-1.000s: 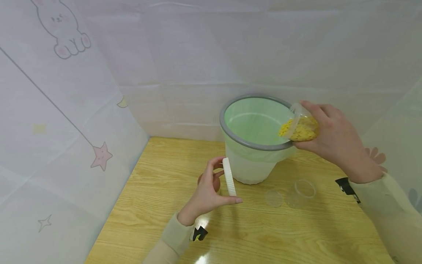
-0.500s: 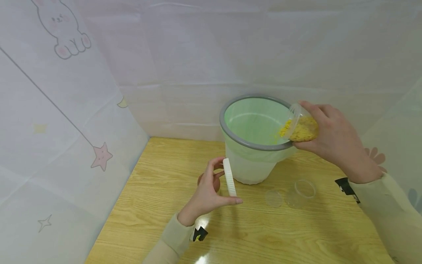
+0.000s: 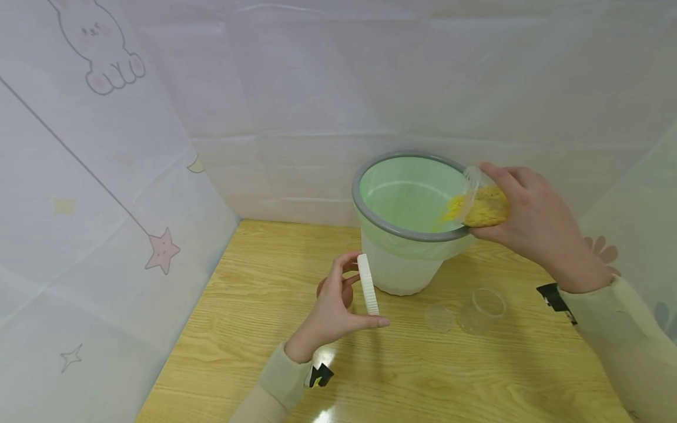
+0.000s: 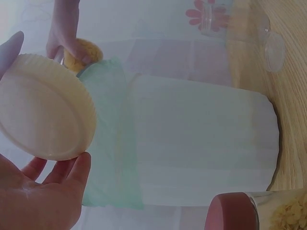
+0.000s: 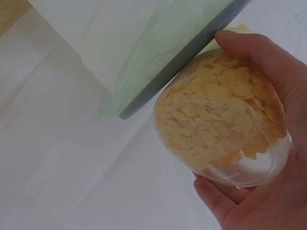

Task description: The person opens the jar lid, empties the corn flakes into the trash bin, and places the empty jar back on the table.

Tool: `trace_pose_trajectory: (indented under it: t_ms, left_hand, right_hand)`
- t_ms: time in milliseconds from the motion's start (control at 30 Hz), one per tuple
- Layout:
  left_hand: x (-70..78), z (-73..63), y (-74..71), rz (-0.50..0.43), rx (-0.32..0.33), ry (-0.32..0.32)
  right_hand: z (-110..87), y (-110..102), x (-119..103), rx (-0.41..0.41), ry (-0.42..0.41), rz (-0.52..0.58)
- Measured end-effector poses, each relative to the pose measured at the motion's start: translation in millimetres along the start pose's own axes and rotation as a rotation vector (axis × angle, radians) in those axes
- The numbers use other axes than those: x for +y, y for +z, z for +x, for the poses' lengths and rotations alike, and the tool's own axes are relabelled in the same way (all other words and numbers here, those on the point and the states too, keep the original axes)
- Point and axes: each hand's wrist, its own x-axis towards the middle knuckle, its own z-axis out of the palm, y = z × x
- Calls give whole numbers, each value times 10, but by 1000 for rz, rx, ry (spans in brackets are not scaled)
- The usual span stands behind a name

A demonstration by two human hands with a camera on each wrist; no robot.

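Observation:
My left hand (image 3: 332, 310) holds a white ribbed screw lid (image 3: 368, 286) on edge between thumb and fingers, in front of a white waste bin (image 3: 402, 276). My right hand (image 3: 536, 220) grips a clear plastic jar (image 5: 220, 120) of yellow flakes, tipped with its mouth over the bin's grey rim (image 3: 381, 222). Yellow flakes (image 3: 451, 210) spill from the mouth into the pale green bin liner (image 3: 402, 194). In the right wrist view the jar's base faces the camera, with many flakes inside.
An uncovered clear jar (image 3: 482, 311) and a clear disc (image 3: 439, 318) sit on the wooden table (image 3: 264, 282), right of the bin. Near the left hand stands another jar of flakes with a reddish lid (image 4: 231, 213). Patterned white sheeting (image 3: 317, 106) hangs behind.
More flakes slide out of the tipped jar, and the falling stream has grown. Both hands and the white lid stay almost where they were.

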Motion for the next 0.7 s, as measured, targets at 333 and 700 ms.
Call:
trace_pose_trajectory:
  t_ms: [333, 700]
  left_hand:
    - [17, -11, 1, -7, -3, -13]
    - [20, -8, 1, -26, -5, -11]
  right_hand:
    - [-5, -4, -8, -11, 12, 7]
    - [0, 4, -10, -6, 8, 5]
